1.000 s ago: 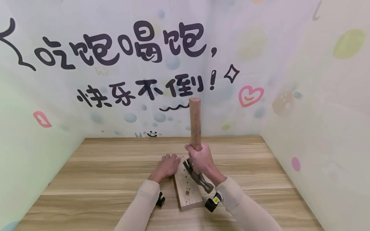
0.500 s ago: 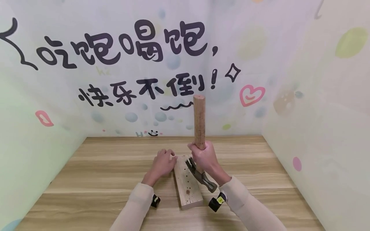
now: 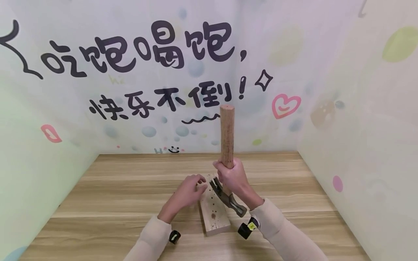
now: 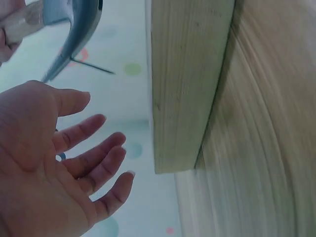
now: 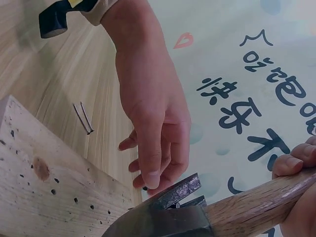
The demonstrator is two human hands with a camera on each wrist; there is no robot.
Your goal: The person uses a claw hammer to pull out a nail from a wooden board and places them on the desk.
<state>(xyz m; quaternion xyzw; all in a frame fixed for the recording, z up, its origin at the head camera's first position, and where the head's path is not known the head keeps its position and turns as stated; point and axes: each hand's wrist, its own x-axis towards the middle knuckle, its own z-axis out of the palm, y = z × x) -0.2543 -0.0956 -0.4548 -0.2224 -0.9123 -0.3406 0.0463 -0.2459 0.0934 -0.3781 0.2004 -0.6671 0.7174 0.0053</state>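
The hammer (image 3: 227, 170) stands handle-up over the far end of the wooden block (image 3: 213, 208), its claw down on the wood, gripped round the handle by the right hand (image 3: 232, 177). The left hand (image 3: 189, 191), fingers loosely spread and holding nothing, hovers just beside the block's left edge. Two nails (image 5: 83, 118) lie on the bench (image 3: 124, 188) beside the block, which sits near the bench's near edge.

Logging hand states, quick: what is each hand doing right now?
Left hand: open, fingers spread beside the block, holding nothing.
Right hand: gripping the hammer handle, head down on the block.
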